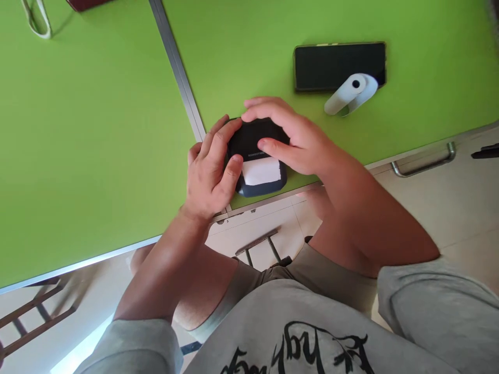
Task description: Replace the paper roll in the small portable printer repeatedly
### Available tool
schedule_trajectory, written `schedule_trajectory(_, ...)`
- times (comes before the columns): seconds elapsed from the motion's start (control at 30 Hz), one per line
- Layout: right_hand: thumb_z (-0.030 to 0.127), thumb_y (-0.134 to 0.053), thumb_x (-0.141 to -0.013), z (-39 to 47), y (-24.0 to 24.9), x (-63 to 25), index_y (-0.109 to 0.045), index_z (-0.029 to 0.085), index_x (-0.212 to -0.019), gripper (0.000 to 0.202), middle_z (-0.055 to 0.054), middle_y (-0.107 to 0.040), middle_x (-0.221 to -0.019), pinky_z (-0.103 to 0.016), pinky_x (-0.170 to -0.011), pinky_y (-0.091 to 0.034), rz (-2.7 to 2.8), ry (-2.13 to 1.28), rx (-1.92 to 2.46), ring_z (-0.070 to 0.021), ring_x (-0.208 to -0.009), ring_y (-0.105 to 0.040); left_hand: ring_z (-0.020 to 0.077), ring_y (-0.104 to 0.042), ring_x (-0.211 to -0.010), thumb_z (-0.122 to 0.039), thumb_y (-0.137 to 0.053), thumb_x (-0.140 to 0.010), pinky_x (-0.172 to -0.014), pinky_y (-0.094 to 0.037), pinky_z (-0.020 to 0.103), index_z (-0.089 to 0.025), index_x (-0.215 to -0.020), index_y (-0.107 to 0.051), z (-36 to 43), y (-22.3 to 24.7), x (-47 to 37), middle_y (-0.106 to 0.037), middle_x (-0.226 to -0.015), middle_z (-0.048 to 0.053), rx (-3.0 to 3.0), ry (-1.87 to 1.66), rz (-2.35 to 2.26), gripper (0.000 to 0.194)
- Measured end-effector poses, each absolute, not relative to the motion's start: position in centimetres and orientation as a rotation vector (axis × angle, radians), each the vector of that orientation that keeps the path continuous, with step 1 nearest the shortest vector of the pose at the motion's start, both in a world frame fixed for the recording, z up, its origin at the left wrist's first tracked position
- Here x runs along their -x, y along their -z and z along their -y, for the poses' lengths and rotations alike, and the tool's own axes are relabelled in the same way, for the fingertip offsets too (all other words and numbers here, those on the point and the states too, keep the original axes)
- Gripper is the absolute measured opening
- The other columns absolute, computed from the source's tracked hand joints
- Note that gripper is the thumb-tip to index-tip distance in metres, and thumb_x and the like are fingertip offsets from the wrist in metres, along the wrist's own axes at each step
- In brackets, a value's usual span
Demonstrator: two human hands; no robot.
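Note:
A small dark portable receipt printer [255, 136] lies near the front edge of the green table, with a strip of white paper [262, 171] showing across its front part. My left hand [210, 174] is curled round its left side, thumb at the corner near the paper. Around the right side curves my right hand [298, 137], its thumb on the dark lid and its fingers at the far edge. Both hands touch the printer, and its sides are partly hidden under them.
A phone [323, 67] with a dark screen lies at the upper right. A white paper roll [343, 96], partly unwound, overlaps its lower edge. A metal strip [177, 65] crosses the green tabletop [97, 130]. A white cord loop [41, 26] is at the upper left.

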State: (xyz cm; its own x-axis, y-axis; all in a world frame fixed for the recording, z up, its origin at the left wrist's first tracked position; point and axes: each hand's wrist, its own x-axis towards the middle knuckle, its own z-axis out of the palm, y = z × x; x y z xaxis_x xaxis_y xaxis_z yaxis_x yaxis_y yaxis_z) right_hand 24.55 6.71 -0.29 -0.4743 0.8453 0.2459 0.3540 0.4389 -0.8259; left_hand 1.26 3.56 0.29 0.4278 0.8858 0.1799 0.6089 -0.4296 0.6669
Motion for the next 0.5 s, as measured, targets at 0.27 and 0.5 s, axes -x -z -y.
schedule_trajectory(0.27,0.052,-0.042,-0.106,-5.1,1.6,-23.3,-0.060,0.031,-0.134,0.039,-0.005,-0.069,-0.142,-0.042,-0.123,-0.051,1.803,-0.714,1.158,-0.0216,-0.133,-0.065,0.0376,-0.050,-0.151,-0.080,-0.032,-0.100,-0.122,-0.041,0.055,-0.013,-0.167,-0.024,-1.0,0.2,-0.7,-0.044,-0.166,0.024,-2.252,-0.596,-1.367,0.095)
schedule_trajectory(0.5,0.050,-0.034,-0.108,-4.6,0.1,-22.7,-0.061,0.030,-0.125,0.037,-0.004,-0.072,-0.133,-0.040,-0.115,-0.055,1.829,-0.667,1.231,-0.0202,-0.125,-0.067,0.0411,-0.050,-0.151,-0.095,-0.049,-0.083,-0.122,-0.042,0.056,-0.020,-0.170,-0.019,0.9,0.9,-0.5,-0.045,-0.166,0.023,-2.321,-0.550,-1.458,0.119)
